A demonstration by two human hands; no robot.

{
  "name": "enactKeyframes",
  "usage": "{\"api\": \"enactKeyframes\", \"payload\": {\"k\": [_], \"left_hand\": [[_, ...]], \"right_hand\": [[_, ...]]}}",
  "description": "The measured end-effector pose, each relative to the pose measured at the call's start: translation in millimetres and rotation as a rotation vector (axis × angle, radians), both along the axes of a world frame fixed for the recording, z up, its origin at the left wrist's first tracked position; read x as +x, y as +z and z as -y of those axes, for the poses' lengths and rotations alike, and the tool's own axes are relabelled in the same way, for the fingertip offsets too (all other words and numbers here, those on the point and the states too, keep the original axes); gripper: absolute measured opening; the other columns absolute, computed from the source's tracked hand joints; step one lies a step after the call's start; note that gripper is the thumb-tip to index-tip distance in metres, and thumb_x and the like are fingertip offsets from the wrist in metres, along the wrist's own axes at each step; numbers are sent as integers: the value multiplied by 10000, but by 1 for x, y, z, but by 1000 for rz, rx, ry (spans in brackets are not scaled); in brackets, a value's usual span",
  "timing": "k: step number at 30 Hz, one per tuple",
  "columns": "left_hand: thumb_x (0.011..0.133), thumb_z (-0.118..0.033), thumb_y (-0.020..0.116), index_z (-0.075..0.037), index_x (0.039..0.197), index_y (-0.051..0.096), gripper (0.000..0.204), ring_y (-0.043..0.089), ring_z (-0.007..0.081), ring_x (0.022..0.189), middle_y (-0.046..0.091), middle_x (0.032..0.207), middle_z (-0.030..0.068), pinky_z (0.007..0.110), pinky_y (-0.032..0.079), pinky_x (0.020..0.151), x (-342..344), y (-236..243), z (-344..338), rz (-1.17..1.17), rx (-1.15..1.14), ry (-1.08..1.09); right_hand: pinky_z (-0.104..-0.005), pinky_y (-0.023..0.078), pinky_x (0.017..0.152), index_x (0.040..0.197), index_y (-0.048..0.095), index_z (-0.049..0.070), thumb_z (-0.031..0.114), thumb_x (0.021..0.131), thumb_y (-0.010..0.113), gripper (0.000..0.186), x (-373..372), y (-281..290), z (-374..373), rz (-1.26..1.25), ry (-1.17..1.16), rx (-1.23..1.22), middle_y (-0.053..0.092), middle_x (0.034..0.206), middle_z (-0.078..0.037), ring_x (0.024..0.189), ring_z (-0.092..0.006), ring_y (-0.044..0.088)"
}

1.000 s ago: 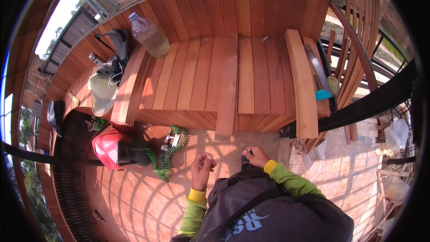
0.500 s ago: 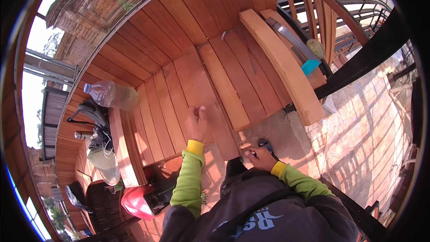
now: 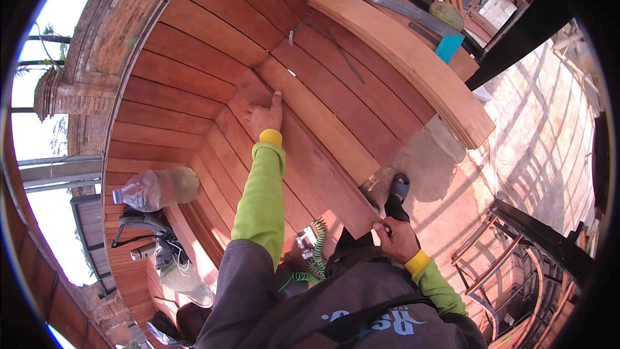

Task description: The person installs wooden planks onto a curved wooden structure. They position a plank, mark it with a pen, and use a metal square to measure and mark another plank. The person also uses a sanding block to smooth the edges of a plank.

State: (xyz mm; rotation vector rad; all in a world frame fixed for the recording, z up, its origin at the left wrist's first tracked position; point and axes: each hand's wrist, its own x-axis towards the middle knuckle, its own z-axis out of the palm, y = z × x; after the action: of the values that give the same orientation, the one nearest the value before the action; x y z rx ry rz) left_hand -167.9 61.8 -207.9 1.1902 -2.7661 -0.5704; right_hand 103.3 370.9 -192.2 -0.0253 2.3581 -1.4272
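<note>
A loose reddish plank (image 3: pixel 316 165) lies lengthwise over the seat boards of a curved wooden bench (image 3: pixel 349 90). My left hand (image 3: pixel 265 115) rests on its far part, thumb and fingers apart. My right hand (image 3: pixel 395 238) is closed at the plank's near end, with its fingertips partly hidden. To the right, thick curved boards (image 3: pixel 400 58) lie on the seat, beside a metal tool with a teal handle (image 3: pixel 448 48). A thin dark strip (image 3: pixel 345 61) lies on the seat above my left hand's right side.
A large plastic bottle (image 3: pixel 155 189) and a bag (image 3: pixel 165 245) sit at left. A green coiled hose (image 3: pixel 316 255) is on the floor near my legs. My sandaled foot (image 3: pixel 400 187) stands below the bench. A black metal railing (image 3: pixel 536 232) runs at lower right.
My view has turned and moved over the bench. My left hand has reached forward onto the plank, and my right hand has closed at its near end.
</note>
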Motion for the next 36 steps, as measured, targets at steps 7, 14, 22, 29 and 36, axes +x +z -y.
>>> {"api": "enactKeyframes", "payload": {"k": [7, 14, 22, 29, 36], "left_hand": [[664, -680, 633, 121, 1249, 394, 1020, 412, 407, 1213, 412, 1282, 293, 457, 371, 1006, -18, -3, 5, 20, -114, 64], [678, -643, 637, 123, 1173, 452, 931, 504, 395, 1131, 482, 1210, 280, 448, 434, 941, -30, -18, 13, 23, -203, 103], [688, -636, 623, 146, 1190, 429, 950, 517, 394, 1130, 483, 1207, 288, 462, 450, 915, -38, -27, 27, 101, -200, 66], [699, -662, 587, 170, 1255, 353, 1028, 521, 394, 1135, 486, 1217, 276, 448, 447, 922, -39, -21, 19, 147, -212, 83], [703, -673, 566, 198, 1244, 366, 1045, 515, 387, 1149, 461, 1263, 292, 421, 439, 944, -45, -27, 31, 181, -144, 54]], "right_hand": [[-350, 388, 420, 760, 630, -31, 217, 861, 625, 268, 7, -14, 9, 163, -151, -269, 543, 542, -183, 415, -265, 540], [-343, 424, 445, 775, 636, -31, 168, 859, 615, 217, 7, -13, 8, 211, -170, -317, 580, 578, -176, 460, -257, 585], [-344, 459, 515, 758, 597, -29, 117, 866, 594, 181, 5, -10, 9, 202, -141, -355, 611, 643, -166, 566, -289, 623], [-355, 425, 493, 753, 580, -14, 105, 839, 615, 151, 1, -3, 10, 136, -142, -301, 563, 623, -195, 552, -339, 588], [-348, 425, 491, 778, 592, -21, 121, 836, 627, 157, 7, -6, 2, 281, -76, -406, 572, 616, -190, 531, -299, 593]]}}
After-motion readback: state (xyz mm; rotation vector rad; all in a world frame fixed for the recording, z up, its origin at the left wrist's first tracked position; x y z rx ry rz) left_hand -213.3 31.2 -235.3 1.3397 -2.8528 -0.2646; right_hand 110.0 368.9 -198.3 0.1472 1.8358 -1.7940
